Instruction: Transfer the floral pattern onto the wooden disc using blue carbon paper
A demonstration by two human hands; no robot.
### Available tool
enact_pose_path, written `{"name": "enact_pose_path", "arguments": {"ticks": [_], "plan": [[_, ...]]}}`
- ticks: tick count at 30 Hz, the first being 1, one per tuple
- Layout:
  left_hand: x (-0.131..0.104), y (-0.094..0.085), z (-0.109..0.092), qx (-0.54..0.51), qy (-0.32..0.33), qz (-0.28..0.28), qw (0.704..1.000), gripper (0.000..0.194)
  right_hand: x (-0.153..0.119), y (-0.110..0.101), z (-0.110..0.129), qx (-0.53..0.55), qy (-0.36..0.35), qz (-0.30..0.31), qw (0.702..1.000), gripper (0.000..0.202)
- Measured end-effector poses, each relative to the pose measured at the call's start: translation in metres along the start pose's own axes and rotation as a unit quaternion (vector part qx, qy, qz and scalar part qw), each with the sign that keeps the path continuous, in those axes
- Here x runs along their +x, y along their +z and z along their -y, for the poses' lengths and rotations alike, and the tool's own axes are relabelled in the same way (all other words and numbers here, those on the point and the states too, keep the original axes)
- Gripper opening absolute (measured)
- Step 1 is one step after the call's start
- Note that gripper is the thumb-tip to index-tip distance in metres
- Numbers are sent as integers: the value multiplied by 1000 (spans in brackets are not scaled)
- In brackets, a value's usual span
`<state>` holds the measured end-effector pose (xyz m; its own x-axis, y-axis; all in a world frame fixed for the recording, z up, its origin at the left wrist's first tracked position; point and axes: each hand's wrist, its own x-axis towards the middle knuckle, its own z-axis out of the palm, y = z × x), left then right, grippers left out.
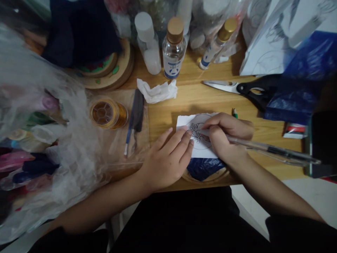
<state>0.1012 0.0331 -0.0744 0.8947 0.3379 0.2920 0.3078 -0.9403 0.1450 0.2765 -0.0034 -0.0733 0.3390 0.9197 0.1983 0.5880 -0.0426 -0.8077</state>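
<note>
In my right hand (228,135) I grip a clear-barrelled pen (273,151), its tip down on a small white sheet of paper (200,153). A round outline with a dark curling line drawing shows on the sheet, partly covered by my fingers. My left hand (171,158) lies flat, its fingertips spread on the paper's left edge. Beneath the paper's lower edge sits dark blue plastic film (204,168) on a round wooden piece (221,174), mostly hidden. A green pencil end (235,113) pokes out beyond my right hand.
Black-handled scissors (239,88) lie at the right, partly under a blue plastic bag (295,84). Bottles (173,52) stand at the back near a crumpled tissue (158,90). A spool of golden thread (108,114) and a brush (129,131) rest left, beside a filled plastic bag (71,147).
</note>
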Motion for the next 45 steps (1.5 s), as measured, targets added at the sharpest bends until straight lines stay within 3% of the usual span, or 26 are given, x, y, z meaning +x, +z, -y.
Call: {"name": "enact_pose_path", "arguments": {"ticks": [27,36,45], "plan": [[0,1,0,-25,-11,-11,1000,20,0,3,-2,-22,-11,3,1000,20],[1,-1,0,10,-5,-2,1000,20,-2,2,1,-38,28,-19,999,20],[1,-1,0,16,-2,-4,1000,20,-1,5,-1,-37,-10,-20,999,19]]}}
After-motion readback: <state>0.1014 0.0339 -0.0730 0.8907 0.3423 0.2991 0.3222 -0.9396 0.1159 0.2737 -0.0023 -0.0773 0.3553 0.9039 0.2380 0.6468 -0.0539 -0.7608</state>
